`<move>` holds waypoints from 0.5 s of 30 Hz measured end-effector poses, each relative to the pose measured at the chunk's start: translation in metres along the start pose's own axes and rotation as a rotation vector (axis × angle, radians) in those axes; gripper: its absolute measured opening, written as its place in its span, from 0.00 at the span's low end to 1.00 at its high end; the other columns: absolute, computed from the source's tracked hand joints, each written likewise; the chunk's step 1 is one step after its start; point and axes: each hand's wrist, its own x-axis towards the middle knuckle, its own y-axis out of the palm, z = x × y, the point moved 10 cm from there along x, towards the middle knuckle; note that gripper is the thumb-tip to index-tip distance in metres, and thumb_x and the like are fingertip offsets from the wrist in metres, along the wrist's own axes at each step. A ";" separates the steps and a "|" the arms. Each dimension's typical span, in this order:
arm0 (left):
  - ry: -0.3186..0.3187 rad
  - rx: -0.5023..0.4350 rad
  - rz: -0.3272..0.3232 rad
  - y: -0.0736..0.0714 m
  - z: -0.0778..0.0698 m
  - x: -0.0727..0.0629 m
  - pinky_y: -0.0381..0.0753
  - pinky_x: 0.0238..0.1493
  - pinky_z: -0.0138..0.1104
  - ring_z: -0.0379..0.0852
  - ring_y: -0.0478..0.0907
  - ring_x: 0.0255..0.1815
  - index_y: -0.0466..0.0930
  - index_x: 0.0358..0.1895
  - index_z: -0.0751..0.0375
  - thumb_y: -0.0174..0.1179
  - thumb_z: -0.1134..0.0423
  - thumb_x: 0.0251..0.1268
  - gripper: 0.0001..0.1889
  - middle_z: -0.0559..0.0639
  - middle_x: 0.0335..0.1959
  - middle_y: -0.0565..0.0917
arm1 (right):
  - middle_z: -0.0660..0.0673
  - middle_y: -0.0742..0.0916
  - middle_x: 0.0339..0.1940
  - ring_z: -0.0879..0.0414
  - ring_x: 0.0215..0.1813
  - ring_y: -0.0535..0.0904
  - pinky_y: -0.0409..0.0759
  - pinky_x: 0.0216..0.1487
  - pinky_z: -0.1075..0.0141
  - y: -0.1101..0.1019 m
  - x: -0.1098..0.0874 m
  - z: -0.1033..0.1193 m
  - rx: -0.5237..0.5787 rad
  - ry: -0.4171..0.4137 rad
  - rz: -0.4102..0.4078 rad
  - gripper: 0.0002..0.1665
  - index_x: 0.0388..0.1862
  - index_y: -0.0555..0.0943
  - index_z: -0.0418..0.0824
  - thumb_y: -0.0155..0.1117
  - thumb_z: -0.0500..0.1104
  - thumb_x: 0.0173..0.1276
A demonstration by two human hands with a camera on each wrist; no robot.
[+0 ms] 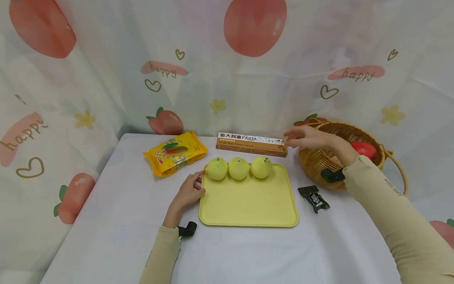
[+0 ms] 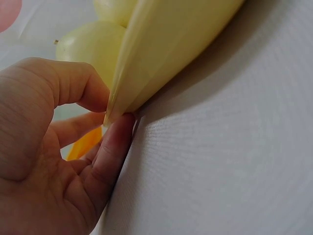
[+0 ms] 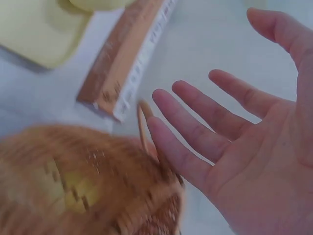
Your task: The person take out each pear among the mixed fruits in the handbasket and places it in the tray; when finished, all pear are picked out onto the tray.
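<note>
My left hand [image 1: 189, 192] pinches the left rim of a yellow tray [image 1: 248, 205]. The left wrist view shows the tray's rim [image 2: 115, 98] between thumb and fingers. Three round, pale yellow-green fruits [image 1: 239, 169] sit in a row along the tray's far side. Over by the basket's left rim, my right hand [image 1: 310, 138] is in the air with its fingers spread and nothing held. Near its fingertips in the head view lies the right end of a pasta box [image 1: 252, 144]. The wicker basket [image 3: 98, 152] is close beside that hand's little finger.
A red item [image 1: 364, 150] shows inside the wicker basket [image 1: 313, 167], which has a handle at its right. A black wrapped packet [image 1: 314, 198] lies between tray and basket. At the back left is a yellow snack bag [image 1: 175, 154]. A patterned curtain [image 1: 198, 35] hangs behind.
</note>
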 end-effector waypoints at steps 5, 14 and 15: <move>-0.001 0.007 -0.006 -0.003 0.001 0.001 0.73 0.40 0.37 0.46 0.73 0.38 0.68 0.71 0.57 0.60 0.68 0.56 0.34 0.54 0.46 0.73 | 0.42 0.81 0.60 0.46 0.49 0.78 0.79 0.44 0.56 -0.028 -0.013 -0.006 -0.017 -0.009 -0.061 0.24 0.64 0.77 0.43 0.57 0.52 0.74; -0.013 0.005 -0.016 -0.004 0.006 0.002 0.73 0.41 0.37 0.45 0.74 0.39 0.68 0.71 0.56 0.60 0.68 0.56 0.34 0.54 0.47 0.73 | 0.31 0.78 0.61 0.43 0.54 0.79 0.79 0.49 0.54 -0.067 -0.039 -0.038 -0.072 0.121 -0.157 0.33 0.69 0.68 0.33 0.53 0.53 0.75; -0.017 0.004 -0.018 -0.005 0.006 0.002 0.73 0.41 0.37 0.45 0.74 0.39 0.68 0.71 0.55 0.60 0.68 0.56 0.34 0.54 0.47 0.73 | 0.28 0.77 0.61 0.40 0.54 0.79 0.78 0.51 0.51 -0.071 -0.042 -0.041 -0.072 0.141 -0.164 0.34 0.69 0.67 0.30 0.52 0.54 0.75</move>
